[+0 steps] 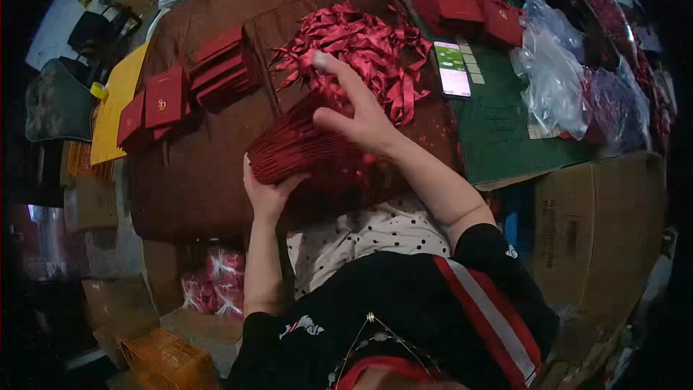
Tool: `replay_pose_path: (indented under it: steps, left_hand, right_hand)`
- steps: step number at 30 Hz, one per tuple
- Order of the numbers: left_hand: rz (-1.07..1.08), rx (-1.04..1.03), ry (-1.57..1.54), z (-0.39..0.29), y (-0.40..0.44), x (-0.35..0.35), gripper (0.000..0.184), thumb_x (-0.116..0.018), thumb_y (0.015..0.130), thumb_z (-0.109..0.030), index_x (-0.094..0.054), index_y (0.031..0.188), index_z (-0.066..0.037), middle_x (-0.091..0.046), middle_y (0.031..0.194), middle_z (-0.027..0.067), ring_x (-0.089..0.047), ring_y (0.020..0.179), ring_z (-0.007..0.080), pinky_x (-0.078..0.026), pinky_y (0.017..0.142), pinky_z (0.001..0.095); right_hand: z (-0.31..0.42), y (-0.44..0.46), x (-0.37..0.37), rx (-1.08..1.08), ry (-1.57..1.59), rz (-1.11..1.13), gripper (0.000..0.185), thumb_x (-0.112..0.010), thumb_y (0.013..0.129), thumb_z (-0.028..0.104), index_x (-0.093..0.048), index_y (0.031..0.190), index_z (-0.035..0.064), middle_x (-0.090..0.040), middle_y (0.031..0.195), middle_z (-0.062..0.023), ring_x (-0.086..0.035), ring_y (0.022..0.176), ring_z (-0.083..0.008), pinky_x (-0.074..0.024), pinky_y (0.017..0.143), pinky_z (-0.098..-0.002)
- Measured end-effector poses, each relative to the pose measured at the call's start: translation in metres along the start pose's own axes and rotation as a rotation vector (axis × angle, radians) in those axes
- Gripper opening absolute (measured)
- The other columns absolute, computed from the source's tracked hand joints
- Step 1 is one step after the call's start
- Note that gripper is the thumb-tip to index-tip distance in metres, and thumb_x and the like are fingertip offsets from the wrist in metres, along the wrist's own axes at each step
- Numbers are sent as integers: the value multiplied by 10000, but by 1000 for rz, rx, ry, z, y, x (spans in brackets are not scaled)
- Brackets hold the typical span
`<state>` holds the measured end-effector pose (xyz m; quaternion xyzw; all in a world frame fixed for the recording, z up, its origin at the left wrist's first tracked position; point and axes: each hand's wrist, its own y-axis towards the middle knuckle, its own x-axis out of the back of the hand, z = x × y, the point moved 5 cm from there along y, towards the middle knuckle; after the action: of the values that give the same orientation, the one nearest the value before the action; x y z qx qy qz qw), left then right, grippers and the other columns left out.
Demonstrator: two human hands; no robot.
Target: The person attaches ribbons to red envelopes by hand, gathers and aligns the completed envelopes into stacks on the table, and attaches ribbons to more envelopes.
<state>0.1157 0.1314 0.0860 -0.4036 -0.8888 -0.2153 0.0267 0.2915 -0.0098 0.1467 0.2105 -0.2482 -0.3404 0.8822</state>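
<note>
A thick stack of thin, flat red paper pieces [289, 146] stands over the brown cloth, its many edges facing up. My left hand [266, 189] grips the near end of the stack from below, fingers and thumb on either side. Above the far end is my right hand [357, 112], thumb and forefinger spread wide, with nothing seen between them. A white covering shows on one of its fingertips. Just beyond that hand lies a loose heap of shiny red ribbons [361, 40]. Shadow hides the far end of the stack.
Red packets with gold emblems [166, 98] and a red pile [225, 65] lie on the left. At right, a green surface [505, 148] carries a lit phone [452, 69], red bags [447, 4] and clear plastic [548, 72]. A cardboard box [599, 224] stands below.
</note>
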Motion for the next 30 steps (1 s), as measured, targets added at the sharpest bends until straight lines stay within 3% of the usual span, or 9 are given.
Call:
replay_pose_path:
  steps: [1,5,11,13,18,23,27,28,30]
  left_hand:
    - [53,193,-194,-6,2,-2,783,-933,573,-33,-526,1241,-30,-647,1182,94,-644,1048,208,-525,931,359]
    - [326,182,-271,-61,9,-6,751,-913,625,-56,-537,1273,-29,-654,1193,103,-648,1083,230,-536,944,385]
    - [411,215,-32,-86,13,-19,693,-942,603,-128,-595,1188,4,-690,1127,115,-658,1050,200,-513,937,353]
    - [445,237,37,-76,11,-30,713,-937,619,-137,-582,1218,14,-677,1160,133,-661,1063,229,-525,932,375]
    - [579,202,310,-88,20,-58,844,-931,644,-236,-492,1331,-19,-634,1246,163,-616,1168,278,-488,994,408]
    - [759,228,-251,-96,33,-84,982,-872,713,-459,-381,1474,-79,-514,1376,143,-468,1313,268,-416,1055,449]
    - [549,119,-436,-77,44,-71,744,-718,909,-398,-382,1486,-70,-557,1324,119,-576,1158,214,-494,930,377]
    - [552,191,-434,-63,40,-67,701,-713,918,-371,-409,1468,-62,-571,1303,114,-585,1141,203,-500,918,376]
    - [504,329,-443,-40,23,-67,589,-720,923,-294,-491,1407,-49,-608,1247,92,-624,1070,189,-500,915,367]
  right_hand:
    - [22,0,10,67,1,24,901,-711,838,557,-344,1498,67,-367,1522,-199,-295,1446,-358,-237,1181,-467]
    - [78,-14,6,174,-301,366,1250,-828,630,632,-256,1475,-90,-444,1406,-275,-467,1276,-415,-359,1077,-484]
    - [60,-40,20,-82,-489,462,1098,-821,605,640,-448,1339,-86,-646,1111,-243,-642,1020,-387,-497,891,-443]
    - [43,-49,30,-407,-390,619,1005,-813,609,651,-536,1273,-51,-665,1090,-223,-651,1006,-385,-505,881,-431]
    - [26,-80,46,-617,91,478,737,-896,657,409,-608,1191,-9,-675,1110,-122,-639,1032,-231,-478,934,-353]
    - [29,-114,86,-815,475,333,719,-880,711,234,-564,1312,-1,-654,1229,-73,-596,1121,-166,-449,1002,-345]
    - [18,-143,188,-796,527,-9,912,-902,643,209,-456,1410,-3,-550,1391,-117,-559,1216,-226,-417,1074,-382]
    - [4,-167,228,-835,496,-208,921,-904,626,217,-458,1396,-22,-560,1374,-129,-571,1204,-239,-440,1054,-389]
    - [-8,-171,290,-732,434,-179,916,-880,669,264,-435,1413,-36,-594,1324,-143,-599,1176,-253,-460,1038,-398]
